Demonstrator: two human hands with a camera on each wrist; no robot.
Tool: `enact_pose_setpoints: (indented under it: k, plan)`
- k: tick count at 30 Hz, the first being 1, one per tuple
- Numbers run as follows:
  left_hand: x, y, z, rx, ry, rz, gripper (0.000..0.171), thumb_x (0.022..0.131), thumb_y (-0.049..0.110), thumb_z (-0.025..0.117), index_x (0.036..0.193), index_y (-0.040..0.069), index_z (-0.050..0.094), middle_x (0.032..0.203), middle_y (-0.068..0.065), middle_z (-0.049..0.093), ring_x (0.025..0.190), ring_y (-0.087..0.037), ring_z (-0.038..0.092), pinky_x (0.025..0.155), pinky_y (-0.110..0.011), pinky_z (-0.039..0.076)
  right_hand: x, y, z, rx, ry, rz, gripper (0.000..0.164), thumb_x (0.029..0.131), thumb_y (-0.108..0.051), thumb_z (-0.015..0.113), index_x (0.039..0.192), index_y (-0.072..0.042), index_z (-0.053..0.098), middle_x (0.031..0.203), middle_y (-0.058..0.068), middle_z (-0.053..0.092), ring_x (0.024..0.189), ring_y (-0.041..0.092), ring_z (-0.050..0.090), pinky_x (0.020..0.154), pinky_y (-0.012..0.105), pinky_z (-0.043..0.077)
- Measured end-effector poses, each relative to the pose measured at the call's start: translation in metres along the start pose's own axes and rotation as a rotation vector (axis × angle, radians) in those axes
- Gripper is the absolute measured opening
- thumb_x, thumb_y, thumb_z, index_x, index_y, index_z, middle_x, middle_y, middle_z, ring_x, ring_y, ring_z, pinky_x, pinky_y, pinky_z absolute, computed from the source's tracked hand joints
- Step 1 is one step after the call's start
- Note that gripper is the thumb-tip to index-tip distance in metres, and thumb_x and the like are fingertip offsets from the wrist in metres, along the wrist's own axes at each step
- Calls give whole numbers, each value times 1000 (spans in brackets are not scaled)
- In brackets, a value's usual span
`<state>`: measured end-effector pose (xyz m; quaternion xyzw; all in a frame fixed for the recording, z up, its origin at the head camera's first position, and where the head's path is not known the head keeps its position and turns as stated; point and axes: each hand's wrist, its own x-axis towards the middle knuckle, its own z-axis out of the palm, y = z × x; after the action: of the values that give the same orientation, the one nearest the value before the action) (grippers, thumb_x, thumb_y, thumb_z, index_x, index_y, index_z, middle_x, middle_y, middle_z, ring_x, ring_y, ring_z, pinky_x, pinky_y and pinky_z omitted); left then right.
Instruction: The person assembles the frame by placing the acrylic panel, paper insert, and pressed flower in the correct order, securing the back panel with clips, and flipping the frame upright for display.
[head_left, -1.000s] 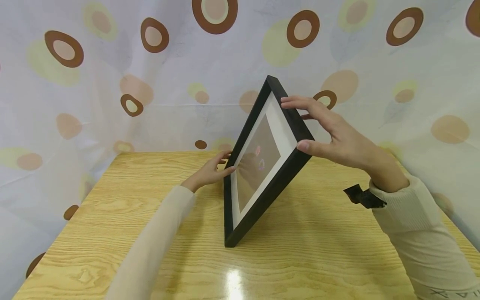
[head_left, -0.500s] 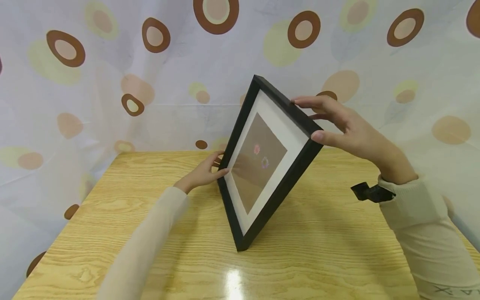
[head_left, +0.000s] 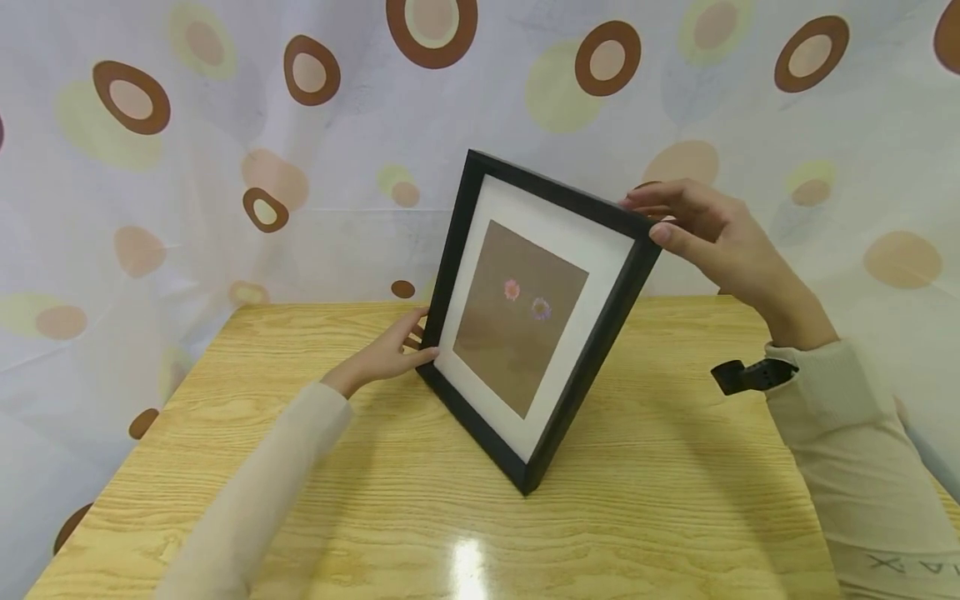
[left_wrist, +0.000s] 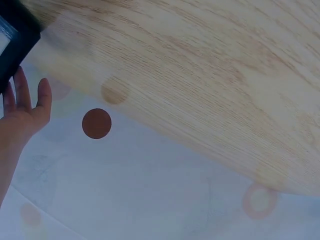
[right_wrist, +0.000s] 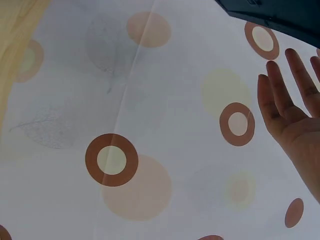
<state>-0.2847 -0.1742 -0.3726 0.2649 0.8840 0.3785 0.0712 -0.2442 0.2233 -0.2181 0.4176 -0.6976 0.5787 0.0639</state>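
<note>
A black picture frame (head_left: 491,362) stands tilted on its lower corner on the wooden table, its front turned towards me. Inside it a white mat surrounds a brown panel with a pink flower (head_left: 512,289) and a purple flower (head_left: 541,308). My left hand (head_left: 382,350) grips the lower left edge, thumb at the front and fingers behind. At the upper right corner, my right hand (head_left: 720,233) holds the frame between thumb and fingers. The left wrist view catches a dark frame corner (left_wrist: 22,37) above that hand's fingers (left_wrist: 22,90). A dark frame edge (right_wrist: 280,15) tops the right wrist view.
The wood-grain table (head_left: 247,400) reaches back to a pale curtain (head_left: 352,150) printed with brown rings and ovals. A black strap (head_left: 753,377) hangs at the right sleeve's cuff.
The picture frame has turned to show its front more fully. Its lower corner has shifted right, its top corner left. My left hand moved left and slightly down; my right hand moved right and up.
</note>
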Motion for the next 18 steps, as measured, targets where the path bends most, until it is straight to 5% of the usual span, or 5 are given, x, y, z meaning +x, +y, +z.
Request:
enact_pose_setpoints:
  k: [13,18]
  plan:
    - [-25,3,-2,-43,-92,-90,71,91,27,55,145,17,9,142,-16,33,112,-33,53,96,-56,36,8,13,-8,-16,177,-81,26,86,12,51,110,9,59,107,3,64,101,12,57,84,15,45]
    - [-32,5,-2,-51,-121,-73,73,91,28,56,144,20,7,137,-17,38,109,-31,55,91,-56,37,12,14,-11,-145,209,-80,25,86,8,54,110,5,60,104,2,62,92,10,58,79,13,47]
